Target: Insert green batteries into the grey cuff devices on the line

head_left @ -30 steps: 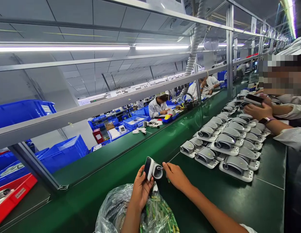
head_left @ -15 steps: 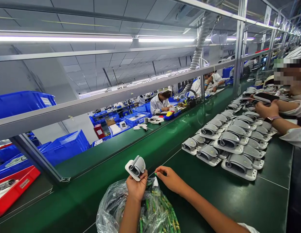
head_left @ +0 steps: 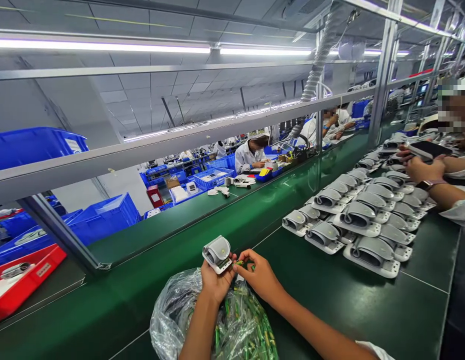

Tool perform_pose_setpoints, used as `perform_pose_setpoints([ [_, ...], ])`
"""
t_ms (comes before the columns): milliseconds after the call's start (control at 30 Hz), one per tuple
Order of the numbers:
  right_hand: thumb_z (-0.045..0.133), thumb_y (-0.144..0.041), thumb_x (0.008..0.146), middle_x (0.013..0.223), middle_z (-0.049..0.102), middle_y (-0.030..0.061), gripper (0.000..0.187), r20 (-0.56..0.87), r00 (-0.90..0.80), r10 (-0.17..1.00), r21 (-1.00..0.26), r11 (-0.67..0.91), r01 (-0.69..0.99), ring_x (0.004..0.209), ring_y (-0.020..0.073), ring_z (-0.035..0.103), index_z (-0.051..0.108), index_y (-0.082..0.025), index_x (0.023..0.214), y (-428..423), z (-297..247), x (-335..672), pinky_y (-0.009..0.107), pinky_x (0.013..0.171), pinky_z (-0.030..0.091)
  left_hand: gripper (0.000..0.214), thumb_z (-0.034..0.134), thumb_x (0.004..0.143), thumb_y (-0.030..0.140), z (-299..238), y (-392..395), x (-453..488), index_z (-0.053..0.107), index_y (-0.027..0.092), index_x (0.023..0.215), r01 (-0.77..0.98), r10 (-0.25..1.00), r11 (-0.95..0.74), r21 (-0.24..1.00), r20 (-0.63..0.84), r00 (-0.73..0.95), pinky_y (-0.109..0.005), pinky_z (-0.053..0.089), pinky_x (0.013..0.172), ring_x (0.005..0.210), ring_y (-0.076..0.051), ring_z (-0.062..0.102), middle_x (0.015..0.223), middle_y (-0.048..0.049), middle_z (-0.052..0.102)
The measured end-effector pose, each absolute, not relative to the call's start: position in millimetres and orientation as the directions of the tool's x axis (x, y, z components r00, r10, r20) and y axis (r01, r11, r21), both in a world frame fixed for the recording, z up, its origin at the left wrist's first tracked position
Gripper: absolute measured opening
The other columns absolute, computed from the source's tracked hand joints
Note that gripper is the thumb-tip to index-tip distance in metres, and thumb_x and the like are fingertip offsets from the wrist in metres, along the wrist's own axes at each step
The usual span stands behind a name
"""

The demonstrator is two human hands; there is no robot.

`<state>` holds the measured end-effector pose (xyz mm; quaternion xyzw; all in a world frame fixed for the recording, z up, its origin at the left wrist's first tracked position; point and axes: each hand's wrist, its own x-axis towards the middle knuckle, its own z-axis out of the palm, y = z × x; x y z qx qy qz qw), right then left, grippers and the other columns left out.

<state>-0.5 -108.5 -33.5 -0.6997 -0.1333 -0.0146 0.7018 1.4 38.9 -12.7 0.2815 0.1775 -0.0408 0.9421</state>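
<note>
My left hand [head_left: 214, 281] is closed round a small white and grey cuff device [head_left: 217, 253], held up over a clear plastic bag [head_left: 217, 322] full of green batteries. My right hand [head_left: 258, 274] pinches a small green battery [head_left: 240, 262] right beside the device's underside. Both hands hover above the green conveyor belt [head_left: 330, 295]. The fingertips of the right hand hide most of the battery.
Several finished grey cuff devices [head_left: 362, 215] lie in rows on the belt to the right. Another person's hands [head_left: 420, 167] hold a dark phone there. A metal frame rail [head_left: 142, 155] crosses ahead, with blue bins [head_left: 101, 220] and a red tray [head_left: 22, 280] at left, and workers beyond.
My left hand has turned the device over, its cuff now facing up and left. My right hand has come in close to it with the green battery.
</note>
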Motion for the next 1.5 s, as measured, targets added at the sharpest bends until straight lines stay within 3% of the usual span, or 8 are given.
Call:
perform_pose_setpoints([
  [100, 0.071, -0.035, 0.076, 0.075, 0.06, -0.0005, 0.024, 0.206, 0.969, 0.135, -0.978, -0.017, 0.21, 0.054, 0.0081, 0.034, 0.07, -0.017, 0.092, -109.6, -29.3, -3.1, 0.024, 0.052, 0.024, 0.036, 0.047, 0.094, 0.034, -14.2, 38.1, 1.3, 0.067, 0.004, 0.099, 0.196, -0.009, 0.844, 0.499, -0.354, 0.935, -0.037, 0.057, 0.065, 0.086, -0.031, 0.069, 0.09, -0.0202, 0.069],
  [267, 0.068, -0.044, 0.08, 0.055, 0.04, -0.0042, 0.033, 0.212, 0.975, 0.065, -0.971, -0.097, 0.218, 0.053, 0.0105, 0.03, 0.076, -0.017, 0.098, -110.6, -31.1, -1.8, 0.025, 0.054, 0.022, 0.04, 0.046, 0.094, 0.035, -17.6, 37.0, 1.5, 0.065, 0.004, 0.11, 0.189, -0.002, 0.825, 0.533, -0.332, 0.943, -0.044, 0.058, 0.072, 0.081, -0.031, 0.07, 0.094, -0.0215, 0.071],
  [467, 0.073, -0.043, 0.078, 0.072, 0.065, 0.0028, 0.025, 0.264, 0.963, 0.051, -0.961, -0.073, 0.267, 0.062, 0.0139, 0.047, 0.076, -0.019, 0.084, -108.0, -38.5, -3.3, 0.026, 0.059, 0.035, 0.059, 0.045, 0.095, 0.048, -21.1, 32.6, 0.4, 0.061, 0.0, 0.123, 0.279, -0.122, 0.755, 0.593, -0.291, 0.949, -0.044, 0.059, 0.082, 0.099, -0.034, 0.069, 0.111, -0.0261, 0.07],
  [567, 0.075, -0.039, 0.077, 0.078, 0.07, 0.0039, 0.022, 0.255, 0.965, 0.07, -0.965, -0.041, 0.258, 0.068, 0.0161, 0.055, 0.075, -0.019, 0.086, -105.4, -40.0, -5.3, 0.027, 0.065, 0.042, 0.066, 0.04, 0.096, 0.053, -20.5, 29.9, -1.1, 0.063, -0.003, 0.121, 0.313, -0.169, 0.729, 0.609, -0.284, 0.944, -0.047, 0.058, 0.087, 0.104, -0.035, 0.067, 0.111, -0.028, 0.069],
  [733, 0.076, -0.039, 0.078, 0.081, 0.069, 0.0028, 0.027, 0.204, 0.974, 0.098, -0.978, -0.032, 0.208, 0.069, 0.0153, 0.055, 0.075, -0.02, 0.096, -100.6, -41.7, -7.4, 0.026, 0.065, 0.042, 0.064, 0.041, 0.095, 0.057, -22.4, 29.3, -1.4, 0.068, 0.002, 0.112, 0.311, -0.18, 0.695, 0.648, -0.262, 0.948, -0.044, 0.058, 0.084, 0.1, -0.034, 0.068, 0.103, -0.0237, 0.071],
  [900, 0.073, -0.044, 0.081, 0.083, 0.067, 0.002, 0.035, 0.177, 0.966, 0.189, -0.983, 0.081, 0.164, 0.066, 0.0125, 0.05, 0.073, -0.019, 0.105, -97.6, -43.9, -8.0, 0.024, 0.062, 0.041, 0.066, 0.044, 0.093, 0.058, -26.9, 32.8, 0.3, 0.067, 0.001, 0.116, 0.3, -0.19, 0.698, 0.65, -0.236, 0.953, -0.047, 0.057, 0.085, 0.101, -0.035, 0.066, 0.109, -0.0248, 0.069],
  [1167, 0.066, -0.043, 0.085, 0.092, 0.072, 0.0072, 0.029, 0.199, 0.958, 0.209, -0.976, 0.132, 0.174, 0.086, 0.0204, 0.061, 0.075, -0.016, 0.092, -97.8, -45.1, -5.1, 0.03, 0.081, 0.049, 0.076, 0.033, 0.096, 0.066, -26.4, 33.4, 0.0, 0.067, 0.002, 0.117, 0.292, -0.138, 0.683, 0.67, -0.274, 0.952, -0.046, 0.057, 0.086, 0.1, -0.033, 0.066, 0.108, -0.0246, 0.07],
  [1500, 0.082, -0.043, 0.069, 0.074, 0.066, 0.0027, 0.033, 0.144, 0.971, 0.188, -0.982, 0.15, 0.117, 0.07, 0.015, 0.052, 0.075, -0.014, 0.081, -96.9, -45.4, -5.8, 0.026, 0.067, 0.041, 0.066, 0.04, 0.093, 0.06, -23.7, 28.9, -2.5, 0.069, 0.006, 0.116, 0.292, -0.191, 0.648, 0.704, -0.221, 0.956, -0.048, 0.054, 0.092, 0.106, -0.035, 0.066, 0.106, -0.0207, 0.071],
])
